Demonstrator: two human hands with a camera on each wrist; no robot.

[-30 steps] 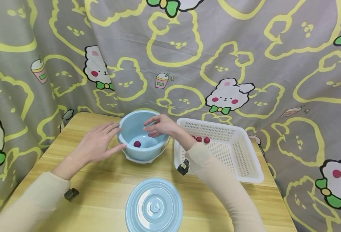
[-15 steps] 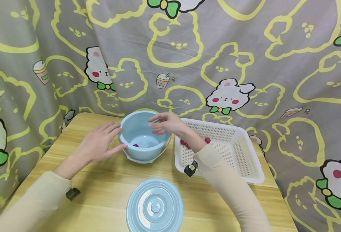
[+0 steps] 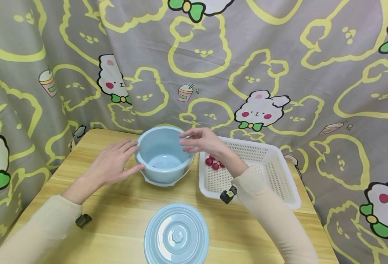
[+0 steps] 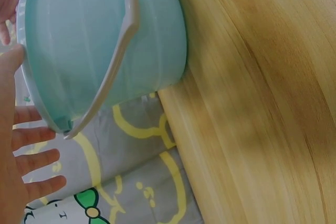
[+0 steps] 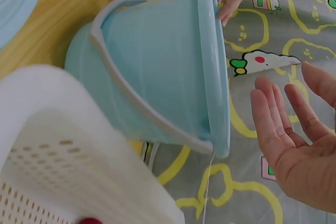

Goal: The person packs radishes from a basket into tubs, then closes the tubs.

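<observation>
A light blue bucket [image 3: 165, 176] with its carrying handle down stands at the back of the table. My left hand [image 3: 114, 161] is at its left rim, thumb and fingers spread, the fingertips right at the edge. In the left wrist view, the fingers [image 4: 39, 159] lie straight beside the rim. My right hand [image 3: 202, 141] hovers over the right rim, fingers loosely bent, with nothing in it. Only a dark sliver of a small round thing shows inside the bucket, behind its near wall. Several small round dark-red things [image 3: 209, 161] lie in the white perforated basket [image 3: 250, 198].
A round light blue lid [image 3: 176, 234] with a knob lies flat on the wooden table [image 3: 114, 227], nearer than the bucket. The basket stands just right of the bucket, under the right forearm. A grey patterned curtain [image 3: 147, 44] hangs behind and along the sides.
My right hand has moved right, from above the bucket's inside to its right rim. The red thing in the bucket has slipped almost out of sight toward the near wall. My left hand stays put.
</observation>
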